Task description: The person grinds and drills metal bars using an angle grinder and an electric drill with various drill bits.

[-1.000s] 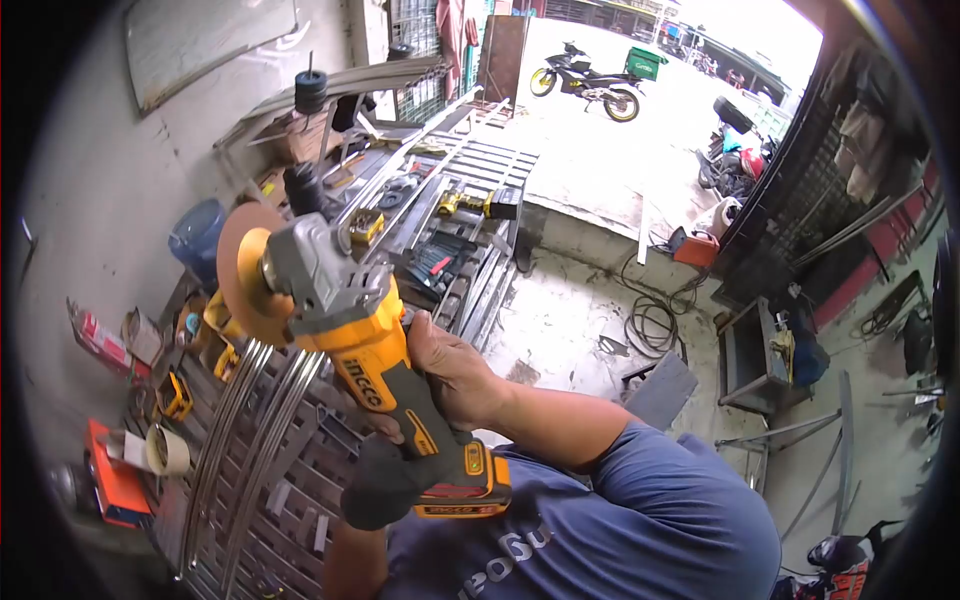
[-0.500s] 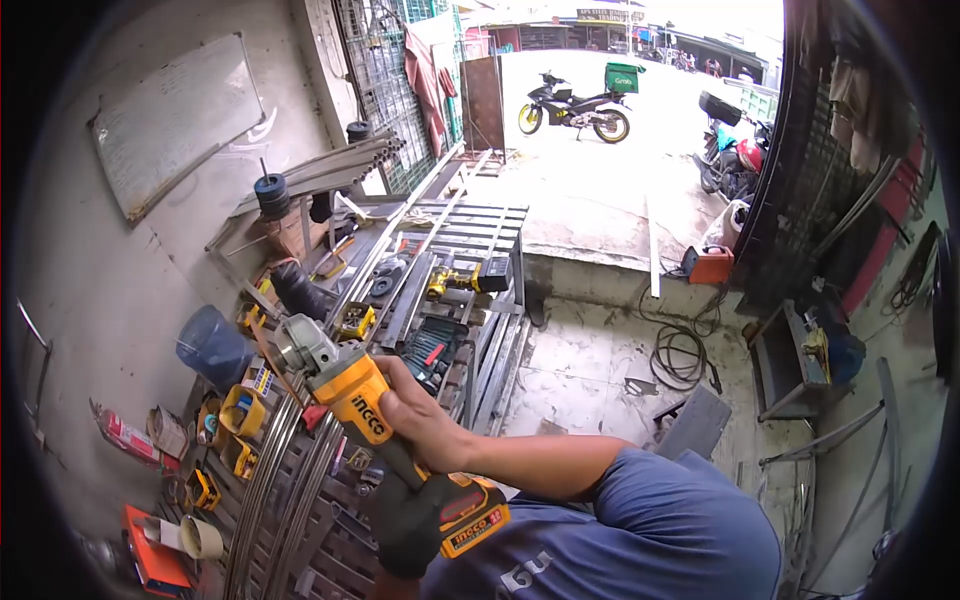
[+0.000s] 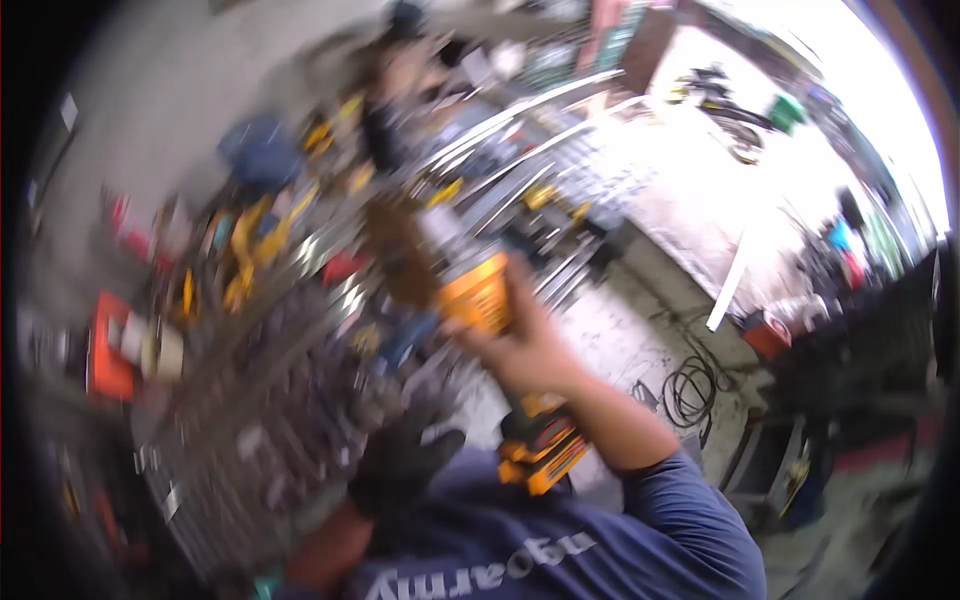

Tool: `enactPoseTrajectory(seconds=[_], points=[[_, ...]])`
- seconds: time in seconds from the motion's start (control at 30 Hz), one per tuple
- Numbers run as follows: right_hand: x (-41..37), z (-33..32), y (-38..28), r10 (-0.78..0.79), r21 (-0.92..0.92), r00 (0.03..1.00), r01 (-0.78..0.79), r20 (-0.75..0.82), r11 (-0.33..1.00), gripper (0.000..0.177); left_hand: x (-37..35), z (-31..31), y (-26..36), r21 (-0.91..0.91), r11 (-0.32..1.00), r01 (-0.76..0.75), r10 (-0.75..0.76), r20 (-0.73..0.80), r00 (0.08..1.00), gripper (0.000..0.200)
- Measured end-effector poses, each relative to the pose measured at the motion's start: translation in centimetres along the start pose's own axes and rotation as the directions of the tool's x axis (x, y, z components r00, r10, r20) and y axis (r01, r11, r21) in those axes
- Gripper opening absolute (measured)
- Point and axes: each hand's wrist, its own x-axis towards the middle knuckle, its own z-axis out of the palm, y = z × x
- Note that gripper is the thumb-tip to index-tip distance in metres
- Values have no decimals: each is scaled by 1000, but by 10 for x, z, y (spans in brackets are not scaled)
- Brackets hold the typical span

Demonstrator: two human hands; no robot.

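The frame is heavily motion-blurred, so fine detail cannot be read. The right hand point(image 3: 530, 355) is closed around the yellow body of the angle grinder point(image 3: 478, 290), with the fingers wrapped fully around the housing and no gap visible. Beyond the fingertips, up and to the left, the tool head carries a brownish grinding disc point(image 3: 400, 250); whether it is turning cannot be told. Behind the heel of that hand, toward the torso, the handle ends in the orange-and-black battery pack point(image 3: 540, 450). The left hand point(image 3: 400, 462), in a dark glove, is to the left of the battery pack with the fingers partly curled. Whether those fingers touch the tool or hold anything cannot be told. Further out past the gloved fingers is a metal grille point(image 3: 250, 440), with an orange box point(image 3: 110, 345) and a roll of tape point(image 3: 165, 350) beyond it. A coiled cable point(image 3: 690, 385) lies on the floor to the right of the forearm. Hazard assessment: the grinder appears to be carried by one hand only. If the disc runs or catches on the grille, the tool is likely to twist out of that grip. The disc end is also near the gloved fingers, so contact is possible if they move toward it.
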Motion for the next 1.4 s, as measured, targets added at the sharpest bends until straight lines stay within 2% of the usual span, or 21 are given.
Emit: enactPoseTrajectory(seconds=[0.03, 0.1, 0.17, 0.23, 0.27, 0.37, 0.4, 0.5, 0.53, 0.63, 0.67, 0.77, 0.83, 0.9, 0.93, 1.03, 1.13, 1.23, 1.4], points=[[6, -3, 14, 48, 37, 996, -51, 79, 998, 75, 0, -10, -17, 161, 986, -44, 40, 30, 999, 27], [3, 7, 2, 192, 73, 980, -196, 56, 978, 57, -28, -23, -72, 368, 921, -130, 131, 20, 991, 22], [11, 10, 23, 212, 78, 969, -223, 127, 972, 49, -32, -32, -107, 598, 794, 107, -157, 31, 987, 23], [21, 25, 39, 171, -9, 974, -171, 148, 985, 47, -39, -38, -160, 324, 834, 447, -410, -178, 894, 38], [26, 30, 46, 223, -69, 962, -215, 158, 974, 47, -39, -37, -187, 156, 809, 567, -525, -243, 816, 46], [41, 44, 66, 390, -172, 905, -363, 168, 916, 46, -40, -38, -241, 251, 826, 504, -426, -308, 851, 79], [47, 51, 78, 376, -221, 907, -333, 191, 917, 48, -38, -44, -251, 216, 840, 497, -453, -226, 863, 102], [60, 78, 92, 453, -355, 862, -361, 225, 862, 51, -37, -37, -276, 271, 813, 516, -490, -161, 857, 106], [65, 81, 101, 526, -408, 820, -411, 225, 815, 59, -38, -30, -290, 362, 775, 518, -524, -91, 847, 108], [86, 104, 104, 695, -623, 686, -451, 215, 639, 67, -37, -21, -310, 314, 770, 556, -594, 32, 804, 102], [87, 108, 114, 685, -664, 692, -406, 226, 628, 73, -39, -18, -314, 324, 776, 541, -567, -16, 824, 100], [96, 130, 121, 737, -761, 647, -372, 198, 531, 74, -46, -7, -323, 282, 825, 490, -469, -144, 872, 94], [101, 141, 127, 757, -804, 623, -340, 197, 488, 76, -46, -9, -328, 162, 880, 447, -405, -236, 883, 89], [106, 151, 132, 780, -840, 600, -322, 176, 437, 76, -44, -12, -329, 173, 879, 444, -410, -201, 890, 88], [108, 155, 134, 773, -837, 601, -305, 202, 455, 72, -44, -13, -331, 182, 879, 440, -409, -184, 894, 87], [116, 167, 137, 834, -863, 534, -347, 140, 367, 69, -51, -2, -346, 309, 878, 365, -326, -172, 930, 87], [119, 174, 139, 855, -883, 508, -348, 104, 315, 67, -58, 6, -360, 265, 918, 296, -272, -124, 954, 101], [119, 176, 142, 843, -891, 525, -317, 121, 326, 67, -63, 17, -369, 222, 937, 269, -239, -153, 959, 100], [118, 180, 143, 836, -901, 533, -289, 129, 323, 68, -67, 19, -365, 233, 923, 307, -280, -143, 949, 99]])
